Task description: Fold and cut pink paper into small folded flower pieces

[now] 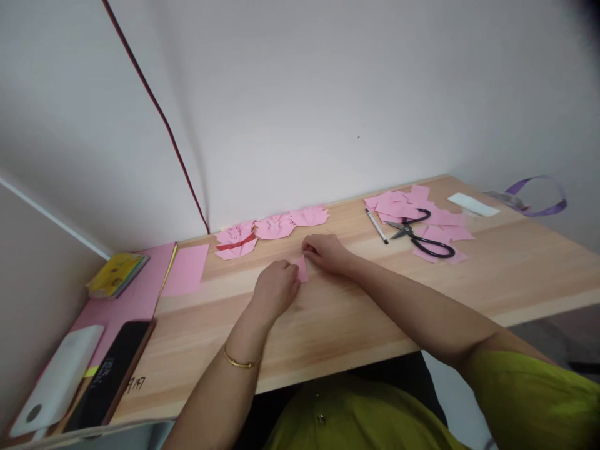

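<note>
The curled fingers of the left hand and right hand met a partly hidden pink paper, grip unclear; left of them, a smartphone showed illegible characters.

That small paper mid-frame is plain pink, same as the scraps right of centre, where I see black-handled scissors. Brown grain streaks the pale tan counter; the sleeve at lower right is olive green.

Looks like a papercraft corner; hard to tell whether home or workshop. Shown by plain white walls and a wooden table bearing pink paper scraps, black-handled scissors and a pen.
</note>
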Available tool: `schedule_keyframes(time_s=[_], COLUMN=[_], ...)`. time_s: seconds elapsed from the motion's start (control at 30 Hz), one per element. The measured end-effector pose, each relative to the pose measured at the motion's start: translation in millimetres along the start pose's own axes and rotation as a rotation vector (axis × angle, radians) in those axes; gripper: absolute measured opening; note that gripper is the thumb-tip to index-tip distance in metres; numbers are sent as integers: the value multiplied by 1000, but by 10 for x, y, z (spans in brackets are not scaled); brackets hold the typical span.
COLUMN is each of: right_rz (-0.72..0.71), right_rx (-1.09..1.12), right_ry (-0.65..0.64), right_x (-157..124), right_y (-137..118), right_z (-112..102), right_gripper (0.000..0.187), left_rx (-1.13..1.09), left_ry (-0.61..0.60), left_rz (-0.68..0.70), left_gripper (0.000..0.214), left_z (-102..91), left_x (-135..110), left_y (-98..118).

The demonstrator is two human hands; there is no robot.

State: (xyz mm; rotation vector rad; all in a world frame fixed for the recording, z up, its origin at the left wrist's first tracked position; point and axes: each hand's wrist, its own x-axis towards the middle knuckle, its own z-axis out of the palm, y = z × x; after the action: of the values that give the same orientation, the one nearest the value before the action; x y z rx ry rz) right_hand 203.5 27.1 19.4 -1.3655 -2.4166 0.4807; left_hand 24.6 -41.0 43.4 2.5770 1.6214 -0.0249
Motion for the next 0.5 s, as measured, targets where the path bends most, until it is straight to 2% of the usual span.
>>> schedule_keyframes(time_s=[0.13,0.23,0.5], right_rz=[-3,-45,-90], right_rx=[-29,-31,-10], right_ry=[-31,-37,-60], right_x=[-7,-20,-36], right_y=[-21,-8,19], right_z=[-23,-20,-24], right_gripper=[22,27,18], left_rx=[17,-8,-78], left_ry=[26,30,57], left_rz=[-8,-3,36], left_gripper=[22,17,16], left_z=[20,19,54], left_x=[12,12,6], left_y=[1,-10,-58])
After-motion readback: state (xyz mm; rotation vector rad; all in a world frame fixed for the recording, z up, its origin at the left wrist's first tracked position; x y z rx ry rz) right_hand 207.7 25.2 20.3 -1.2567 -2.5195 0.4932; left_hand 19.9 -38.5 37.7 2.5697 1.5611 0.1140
